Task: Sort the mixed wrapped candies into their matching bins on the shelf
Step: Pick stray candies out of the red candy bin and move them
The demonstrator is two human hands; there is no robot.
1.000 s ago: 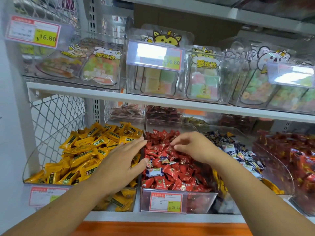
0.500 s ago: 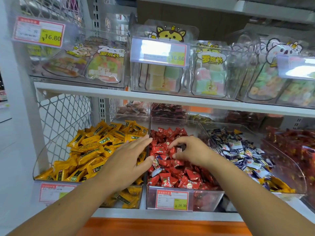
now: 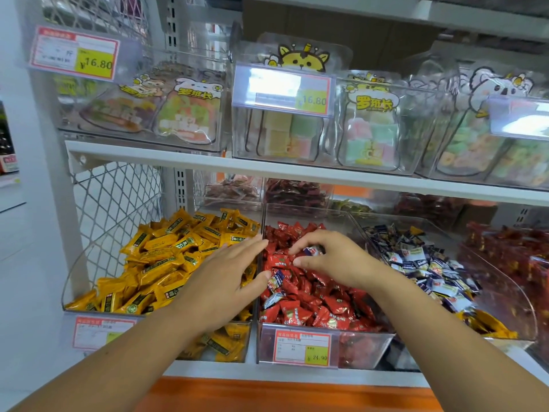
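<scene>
Red candies (image 3: 312,304) fill the red bin (image 3: 362,349), the middle clear bin on the lower shelf (image 3: 222,370). Both hands are over it. The right hand (image 3: 335,260) reaches in from the right, above the back half of the pile. Its fingers (image 3: 309,237) are curled with the thumb below them, pinching a blue-white candy (image 3: 312,250) that sits among the red ones. The left hand (image 3: 225,281) lies flat and spread across the red bin's left wall, palm down. Its straight fingers point toward the back, and its thumb tip touches the red pile just beside a second stray (image 3: 277,278), also blue-white. A third stray (image 3: 271,300) lies nearer the red bin's front, by the left wall.

Left of the red bin, right against it, stands the yellow bin (image 3: 75,281), heaped with yellow candies (image 3: 160,260); the left wrist covers some of them. Right of the red bin stands the blue bin (image 3: 505,292), holding blue-white candies (image 3: 416,263) with a few yellow ones (image 3: 487,327) at its front. Farther right are red packs (image 3: 520,263), partly cut off.

A price tag (image 3: 303,349) reading 24.90 is fixed to the red bin's front. The tag (image 3: 101,337) on the yellow bin is too blurred to read. Above the red bin, the upper shelf (image 3: 267,171) carries clear boxes (image 3: 276,135) of pastel sweets, two of them tagged 16.80. Below the red bin runs an orange strip (image 3: 267,394).
</scene>
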